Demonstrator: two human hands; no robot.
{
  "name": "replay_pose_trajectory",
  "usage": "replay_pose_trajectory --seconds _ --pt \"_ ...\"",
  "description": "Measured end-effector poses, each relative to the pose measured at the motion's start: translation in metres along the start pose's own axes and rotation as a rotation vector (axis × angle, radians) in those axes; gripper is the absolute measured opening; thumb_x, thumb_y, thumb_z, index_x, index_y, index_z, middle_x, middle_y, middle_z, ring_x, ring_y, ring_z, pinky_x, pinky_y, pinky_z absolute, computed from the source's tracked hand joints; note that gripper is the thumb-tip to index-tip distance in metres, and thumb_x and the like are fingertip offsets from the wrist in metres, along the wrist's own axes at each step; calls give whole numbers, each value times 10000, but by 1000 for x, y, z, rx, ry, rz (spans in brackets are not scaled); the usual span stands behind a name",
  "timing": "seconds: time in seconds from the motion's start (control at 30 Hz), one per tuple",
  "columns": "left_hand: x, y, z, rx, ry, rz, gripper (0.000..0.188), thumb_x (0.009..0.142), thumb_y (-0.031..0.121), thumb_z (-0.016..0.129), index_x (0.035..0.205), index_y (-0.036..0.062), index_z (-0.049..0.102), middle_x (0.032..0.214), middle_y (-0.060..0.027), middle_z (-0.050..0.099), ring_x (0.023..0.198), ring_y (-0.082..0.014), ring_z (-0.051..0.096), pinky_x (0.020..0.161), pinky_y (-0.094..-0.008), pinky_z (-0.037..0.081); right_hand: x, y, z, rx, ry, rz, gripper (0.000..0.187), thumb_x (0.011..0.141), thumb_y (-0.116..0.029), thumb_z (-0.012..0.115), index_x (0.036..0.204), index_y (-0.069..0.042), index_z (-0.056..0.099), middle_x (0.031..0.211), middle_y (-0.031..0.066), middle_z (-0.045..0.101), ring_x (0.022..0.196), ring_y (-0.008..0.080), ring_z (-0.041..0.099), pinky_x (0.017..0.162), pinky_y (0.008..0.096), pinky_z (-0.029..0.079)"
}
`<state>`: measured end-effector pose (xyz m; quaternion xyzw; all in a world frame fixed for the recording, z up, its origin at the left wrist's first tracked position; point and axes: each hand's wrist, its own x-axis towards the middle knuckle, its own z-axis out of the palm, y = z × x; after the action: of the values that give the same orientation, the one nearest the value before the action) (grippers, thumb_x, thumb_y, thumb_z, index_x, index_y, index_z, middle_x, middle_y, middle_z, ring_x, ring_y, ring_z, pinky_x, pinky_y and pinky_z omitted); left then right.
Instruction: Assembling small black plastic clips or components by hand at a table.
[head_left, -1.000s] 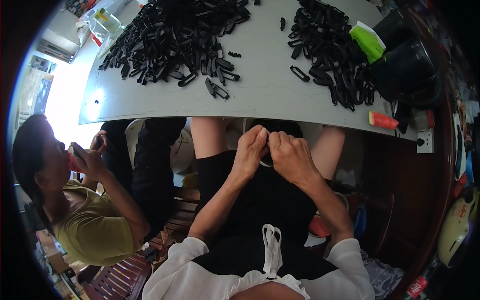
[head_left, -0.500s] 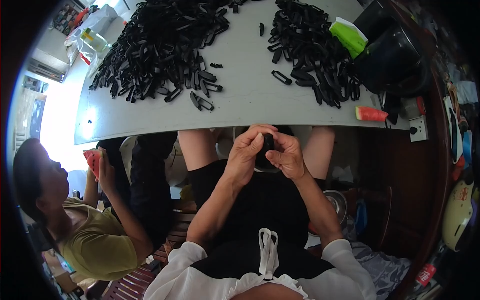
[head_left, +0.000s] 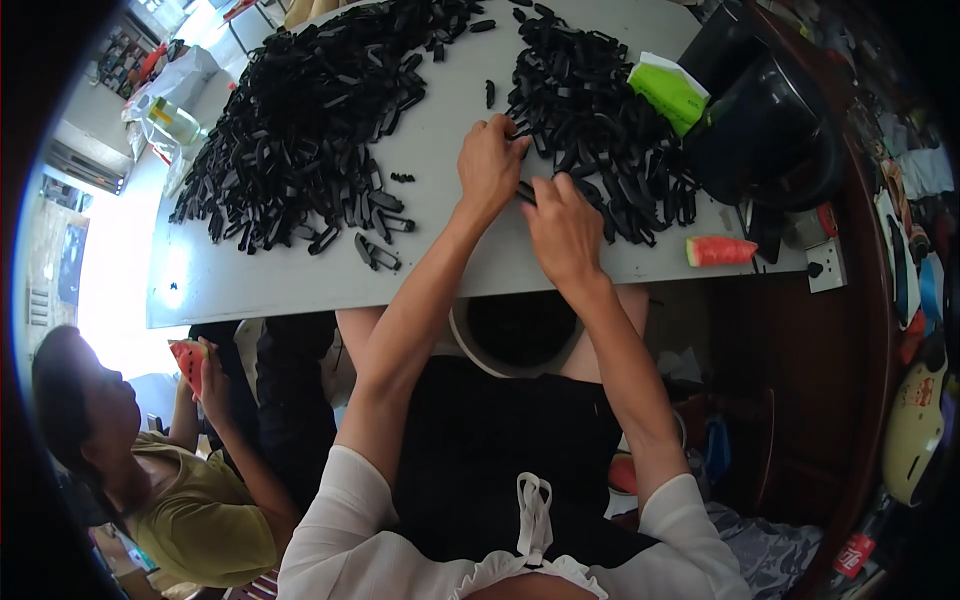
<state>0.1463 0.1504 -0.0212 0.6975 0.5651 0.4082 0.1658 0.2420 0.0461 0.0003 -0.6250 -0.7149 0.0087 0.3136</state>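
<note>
Both my hands are out over the table, by the left edge of the smaller pile of black plastic parts. My left hand is closed, its bent fingertips touching the pile's edge; whatever they pinch is hidden. Slightly nearer to me, my right hand has its thumb and fingers shut on a black plastic part, of which only one end shows. A larger heap of similar oblong, hollow black parts covers the table's left side. A few loose pieces lie at that heap's near edge.
The grey table ends above my lap. Between my knees stands a pale-rimmed bucket with a dark inside. At right are a green packet, a black container and a watermelon slice. A person at left holds watermelon.
My hands have moved from above my lap, where they held a black part together, forward to the right-hand pile. They are now slightly apart. The bucket between my knees has come into fuller view.
</note>
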Motion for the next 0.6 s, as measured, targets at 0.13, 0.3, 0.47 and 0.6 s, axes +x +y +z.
replay_pose_trajectory --seconds 0.13,0.3,0.47,0.6 --pt "-4 -3 12 123 -39 86 172 759 143 681 867 48 586 836 -131 567 784 -334 556 697 -422 457 8 19 32 -149 23 -80 66 758 -20 605 774 10 548 827 150 521 769 318 587 614 410 477" --pt "-27 -10 -9 182 43 224 135 766 109 657 847 41 572 869 -131 548 788 -337 552 693 -430 455 -5 14 16 -60 71 -128 80 735 -13 616 761 2 542 788 128 483 715 300 554 606 399 474" --pt "-44 -8 -43 -709 -62 -329 55 864 71 587 855 26 556 723 -29 588 434 -82 423 427 -235 350 -18 10 -8 391 225 -21 174 761 -29 666 877 -12 537 793 96 535 634 220 546 556 331 451" --pt "-73 -10 -80 -1148 -327 -492 54 876 73 597 908 34 616 941 -58 659 562 -57 505 516 -159 400 -32 10 -30 1302 -218 391 140 876 -109 621 929 -14 533 730 65 590 529 54 506 436 170 411"
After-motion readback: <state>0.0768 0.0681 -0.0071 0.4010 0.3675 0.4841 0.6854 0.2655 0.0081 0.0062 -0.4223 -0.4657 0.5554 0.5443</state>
